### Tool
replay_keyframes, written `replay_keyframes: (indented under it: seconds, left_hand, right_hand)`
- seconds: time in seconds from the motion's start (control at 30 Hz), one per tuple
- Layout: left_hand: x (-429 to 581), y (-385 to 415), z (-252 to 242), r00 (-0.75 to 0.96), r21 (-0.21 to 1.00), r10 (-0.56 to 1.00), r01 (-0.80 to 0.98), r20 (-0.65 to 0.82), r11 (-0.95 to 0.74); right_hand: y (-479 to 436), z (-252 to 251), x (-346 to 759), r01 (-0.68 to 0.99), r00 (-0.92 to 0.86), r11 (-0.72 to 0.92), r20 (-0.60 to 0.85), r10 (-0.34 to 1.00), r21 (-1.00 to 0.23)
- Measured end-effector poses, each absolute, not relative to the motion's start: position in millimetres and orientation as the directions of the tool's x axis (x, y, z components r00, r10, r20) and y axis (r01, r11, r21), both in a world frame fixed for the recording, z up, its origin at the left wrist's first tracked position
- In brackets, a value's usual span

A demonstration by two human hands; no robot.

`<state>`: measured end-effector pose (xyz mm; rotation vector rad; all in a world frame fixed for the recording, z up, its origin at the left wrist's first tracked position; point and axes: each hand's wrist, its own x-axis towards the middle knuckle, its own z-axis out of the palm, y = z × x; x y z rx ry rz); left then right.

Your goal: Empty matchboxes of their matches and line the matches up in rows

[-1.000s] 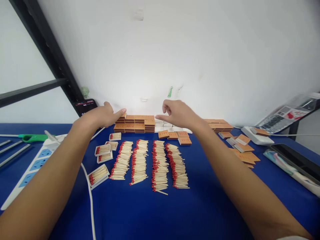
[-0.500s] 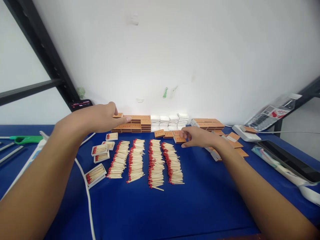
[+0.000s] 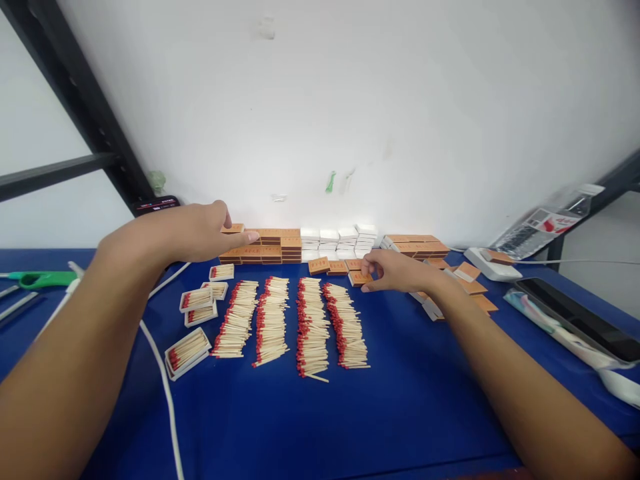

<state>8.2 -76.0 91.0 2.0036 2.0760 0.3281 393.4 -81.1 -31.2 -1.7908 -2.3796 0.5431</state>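
My left hand (image 3: 200, 231) reaches to the stack of orange matchbox sleeves (image 3: 273, 245) at the wall and pinches one orange sleeve (image 3: 233, 229) at the stack's left top. My right hand (image 3: 397, 272) lies low on the blue table (image 3: 350, 420), fingers curled onto a loose orange sleeve (image 3: 360, 278) just behind the rows of red-tipped matches (image 3: 295, 321). White inner trays (image 3: 340, 241) are stacked between the orange stacks. Several filled trays of matches (image 3: 197, 300) lie to the left of the rows.
A second orange stack (image 3: 417, 247) and loose sleeves (image 3: 473, 287) lie at the right. A white cable (image 3: 163, 387) crosses the left side. A green-handled tool (image 3: 35, 279) lies far left, a dark phone (image 3: 580, 320) far right, another phone (image 3: 157, 203) leans at the wall.
My right hand dropped from above the white trays to the loose sleeves on the table. My left hand took hold of a sleeve at the stack's left top.
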Motion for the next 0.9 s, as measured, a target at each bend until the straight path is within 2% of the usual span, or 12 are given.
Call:
replay_keyframes:
  seconds: [0.1, 0.13, 0.4, 0.63, 0.9]
  left_hand:
    - [8.4, -73.4, 89.3, 0.028, 0.133, 0.996, 0.991, -0.081, -0.017]
    - [7.6, -71.9, 88.5, 0.036, 0.108, 0.996, 0.994, -0.084, -0.026]
    - [1.7, -64.4, 82.6, 0.119, 0.073, 0.986, 0.991, -0.115, -0.111]
    - [7.0, -70.3, 83.2, 0.168, 0.057, 0.977, 0.985, -0.131, -0.162]
    - [9.8, -78.9, 91.7, 0.193, -0.008, 0.966, 0.98, -0.172, -0.197]
  right_hand:
    - [-79.0, -33.5, 395.1, 0.902, -0.297, 0.242, -0.106, 0.949, -0.358]
    - [-78.4, -34.2, 395.5, 0.902, -0.296, 0.245, -0.098, 0.95, -0.355]
    - [-81.6, -25.8, 392.8, 0.917, -0.283, 0.234, -0.113, 0.952, -0.324]
    - [-62.7, -35.4, 400.8, 0.902, -0.278, 0.297, 0.105, 0.955, -0.313]
    - [-59.3, -42.7, 401.6, 0.895, -0.289, 0.297, 0.075, 0.954, -0.332]
